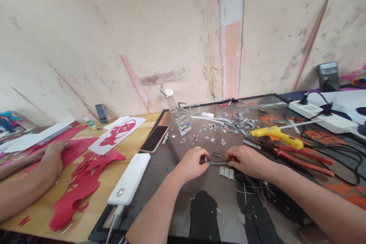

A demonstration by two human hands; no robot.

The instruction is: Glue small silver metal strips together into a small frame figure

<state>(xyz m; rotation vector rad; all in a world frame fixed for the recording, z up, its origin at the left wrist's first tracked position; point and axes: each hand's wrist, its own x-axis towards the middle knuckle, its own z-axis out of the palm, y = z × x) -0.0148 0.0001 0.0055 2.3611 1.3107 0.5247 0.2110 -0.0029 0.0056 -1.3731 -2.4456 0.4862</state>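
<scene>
Roughly midway between the left and right edges of the dark table (177, 206), toward its near edge, one thin grey strip (219, 162) was held by two bare hands. One end was pinched between the bent fingers and thumb of the left hand (195, 162), and the other was pinched in the same way by the right hand (239, 158). Just beside the right fingertips, one grey block of three joined segments (227, 173) was seen.

Grey scraps (238, 122), too many to be counted, were heaped toward the far edge. Near the far left corner, one clear bottle with a white lid (170, 99) was placed. At the left edge, one phone (154, 139) was laid, and nearer the near left corner one white power bank (130, 179) was set, with one cable (113, 223) plugged in. Toward the right edge, one yellow glue gun (276, 137) and one pair of red-handled pliers (304, 158) were laid; one white power strip (323, 116), fitted with two black plugs, was placed by the far right corner.

On the wooden table (114, 160), red paper (77, 194) was touched by two hands of another person (55, 154).
</scene>
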